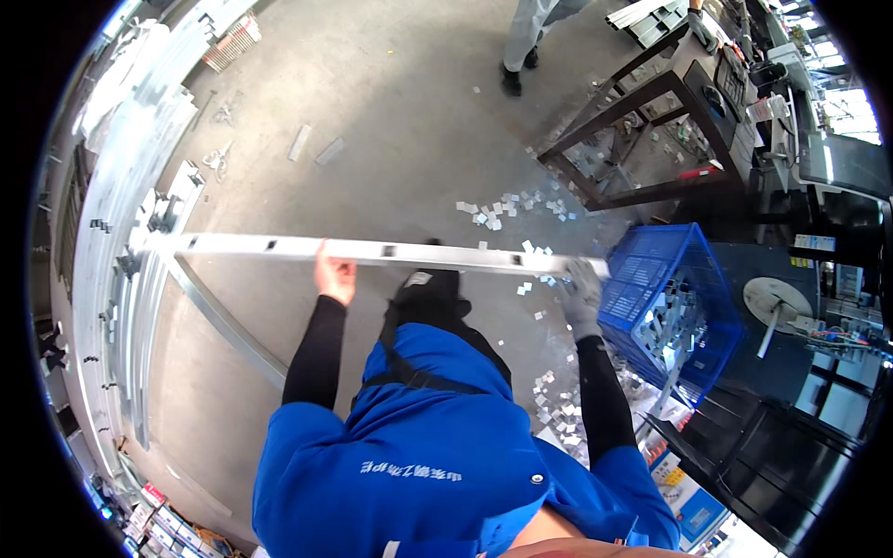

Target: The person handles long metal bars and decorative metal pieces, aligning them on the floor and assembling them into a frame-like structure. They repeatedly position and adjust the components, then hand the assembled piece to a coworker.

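A long silver metal rail with square holes (446, 255) stretches crosswise in front of my body, its far left end by the stacked profiles. My left hand (335, 277), bare, is closed around the rail left of its middle, thumb over the top. At the rail's right end, my right hand (583, 296) in a grey glove grips it; motion blurs the fingers a little. Just beyond that end stands a blue plastic crate (628, 270) holding many small metal pieces (670, 321).
Long metal profiles (121, 232) are stacked along the left, with one bar (223, 321) slanting out over the floor. Small metal offcuts (493, 214) litter the floor. A dark metal frame table (642, 195) and a machine with a round disc (777, 302) stand right. Another person's legs (530, 37) are ahead.
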The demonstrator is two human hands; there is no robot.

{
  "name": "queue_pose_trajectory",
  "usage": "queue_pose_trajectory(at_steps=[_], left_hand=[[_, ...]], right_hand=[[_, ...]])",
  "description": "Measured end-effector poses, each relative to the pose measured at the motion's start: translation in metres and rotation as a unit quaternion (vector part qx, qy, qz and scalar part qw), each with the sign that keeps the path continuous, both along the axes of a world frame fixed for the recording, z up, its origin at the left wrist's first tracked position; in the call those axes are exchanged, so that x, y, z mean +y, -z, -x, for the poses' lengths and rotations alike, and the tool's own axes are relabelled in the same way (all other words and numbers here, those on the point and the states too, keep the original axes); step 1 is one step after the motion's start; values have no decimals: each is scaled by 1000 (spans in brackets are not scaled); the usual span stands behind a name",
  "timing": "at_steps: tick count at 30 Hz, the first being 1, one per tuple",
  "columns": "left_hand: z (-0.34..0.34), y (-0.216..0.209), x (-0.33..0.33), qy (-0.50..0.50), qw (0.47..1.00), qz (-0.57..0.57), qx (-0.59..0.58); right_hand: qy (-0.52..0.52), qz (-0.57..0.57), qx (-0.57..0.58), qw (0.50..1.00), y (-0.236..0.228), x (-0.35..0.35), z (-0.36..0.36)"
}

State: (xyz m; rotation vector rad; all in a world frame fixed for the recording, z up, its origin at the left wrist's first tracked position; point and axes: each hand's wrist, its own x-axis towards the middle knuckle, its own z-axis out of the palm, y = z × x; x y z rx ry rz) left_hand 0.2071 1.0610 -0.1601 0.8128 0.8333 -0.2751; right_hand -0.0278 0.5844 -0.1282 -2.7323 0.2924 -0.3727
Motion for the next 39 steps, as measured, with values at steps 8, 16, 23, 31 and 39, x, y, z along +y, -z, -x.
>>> queue_pose_trajectory(at_steps=[8, 16, 23, 31, 39], left_hand=[[1, 42, 197, -230, 967, -11, 107], [-25, 133, 326, -272, 942, -35, 194], [-90, 240, 402, -282, 920, -105, 249], [-188, 433, 438, -275, 921, -143, 237], [-223, 638, 461, -295, 904, -246, 189]], right_hand=[[-136, 45, 86, 986, -8, 129, -213], [-205, 113, 181, 955, 69, 289, -407], [-269, 112, 216, 932, 238, 389, -541], [-343, 185, 509, 767, 446, 476, -698], [-430, 234, 334, 806, 689, 510, -829]])
